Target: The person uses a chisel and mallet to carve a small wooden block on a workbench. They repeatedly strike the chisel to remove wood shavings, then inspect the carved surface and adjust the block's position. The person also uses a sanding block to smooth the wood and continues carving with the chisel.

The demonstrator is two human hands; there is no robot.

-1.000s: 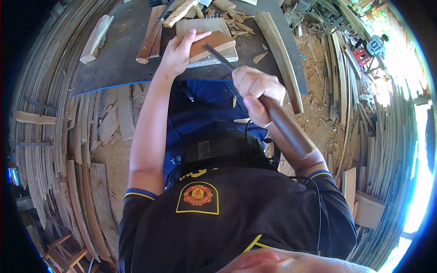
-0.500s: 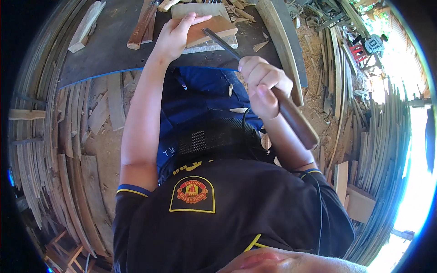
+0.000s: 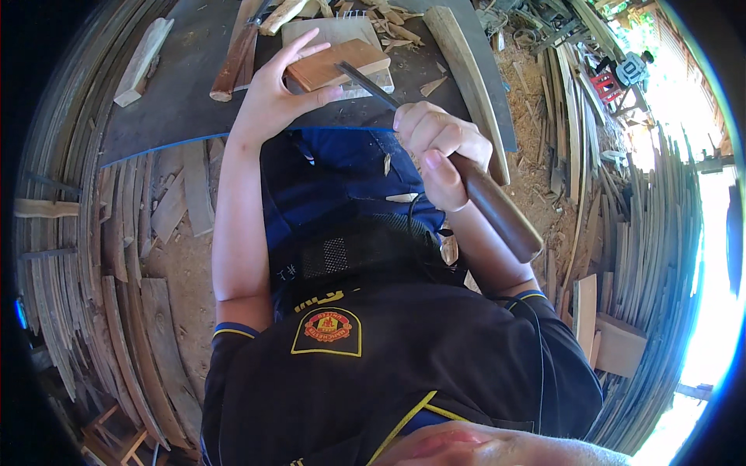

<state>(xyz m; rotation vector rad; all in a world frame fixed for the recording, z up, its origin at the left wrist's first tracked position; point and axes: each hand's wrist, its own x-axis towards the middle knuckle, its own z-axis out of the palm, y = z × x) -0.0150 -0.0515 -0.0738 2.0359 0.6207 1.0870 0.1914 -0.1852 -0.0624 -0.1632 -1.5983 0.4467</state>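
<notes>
My right hand (image 3: pixel 443 147) is wrapped around a chisel with a brown wooden handle (image 3: pixel 501 210). Its dark metal blade (image 3: pixel 365 84) slants up to the left, the tip over a reddish-brown wooden block (image 3: pixel 338 64). The block lies at an angle on a pale board (image 3: pixel 381 80) near the table's front edge. My left hand (image 3: pixel 272 93) is at the block's left end with thumb and fingers spread apart. The thumb lies along the near side; the fingers point over the far side. Whether the palm touches the block cannot be made out.
The dark table (image 3: pixel 179 116) carries a pale wood bar (image 3: pixel 145 62), a brown wooden handle (image 3: pixel 233 74), shavings (image 3: pixel 404 33) and a long curved timber (image 3: pixel 470 85) at right. Stacked planks (image 3: pixel 136 342) line both sides. Beyond, a red chair (image 3: pixel 606 87) stands beside a person (image 3: pixel 633 70).
My left hand has shifted left and spread its thumb from its fingers, uncovering the block's left end. The chisel stays in my right hand, its tip still over the block.
</notes>
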